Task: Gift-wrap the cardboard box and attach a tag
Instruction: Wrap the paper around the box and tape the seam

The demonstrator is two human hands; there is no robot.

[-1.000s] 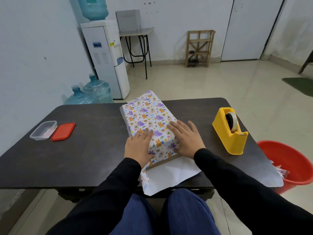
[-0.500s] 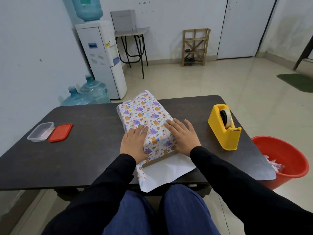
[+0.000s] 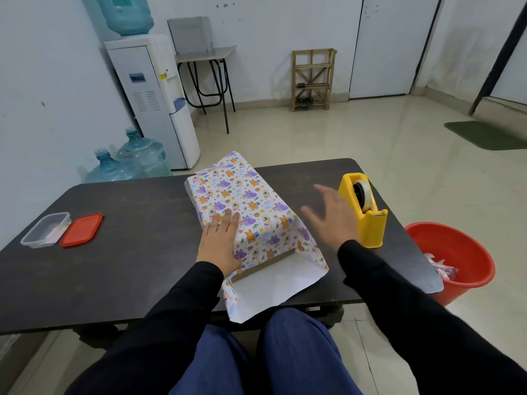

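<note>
Cardboard box (image 3: 245,206) under patterned paper (image 3: 273,286), left hand (image 3: 219,240) pressing flat, fingers together, right hand (image 3: 333,220) fingers spread near tape dispenser (image 3: 370,232)

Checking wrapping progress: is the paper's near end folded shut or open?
Open: the cardboard box shows bare there, and the wrapping paper lies flat beyond it.

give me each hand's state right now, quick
Left hand: open, fingers flat, pressing on the wrapped box.
Right hand: open, fingers spread, holding nothing, beside the yellow tape dispenser.
</note>
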